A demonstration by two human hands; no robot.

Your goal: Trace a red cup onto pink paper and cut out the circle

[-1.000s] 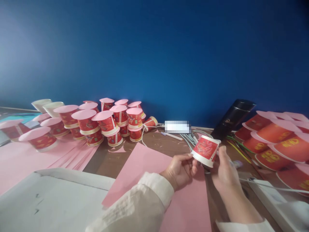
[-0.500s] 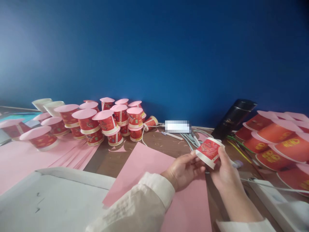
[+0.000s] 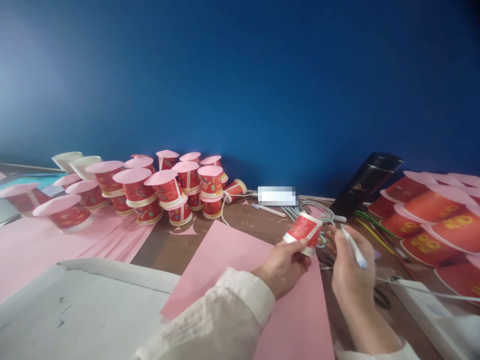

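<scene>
My left hand (image 3: 285, 265) is closed around a red paper cup (image 3: 304, 231) with white bands at both ends, its thumb across the printed side. The cup is tilted above a pink paper sheet (image 3: 240, 270). To its right, my right hand (image 3: 352, 265) is closed on a slim white pen (image 3: 354, 247), which lies along the thumb and forefinger, slanting down toward me. A gap separates the right hand from the cup. Part of the right fingers is hidden behind the hand.
Red cups topped with pink discs (image 3: 131, 176) stand stacked at left. More red cups (image 3: 412, 220) with yellow lettering stand at right, near a black bottle (image 3: 369, 182). Coiled cables (image 3: 326, 212), a second pen (image 3: 270, 211) and a grey-white board (image 3: 97, 310) lie about.
My right hand has let go of the cup, moved right and now holds a pen. My left hand has closed on the cup, which has shifted slightly left.
</scene>
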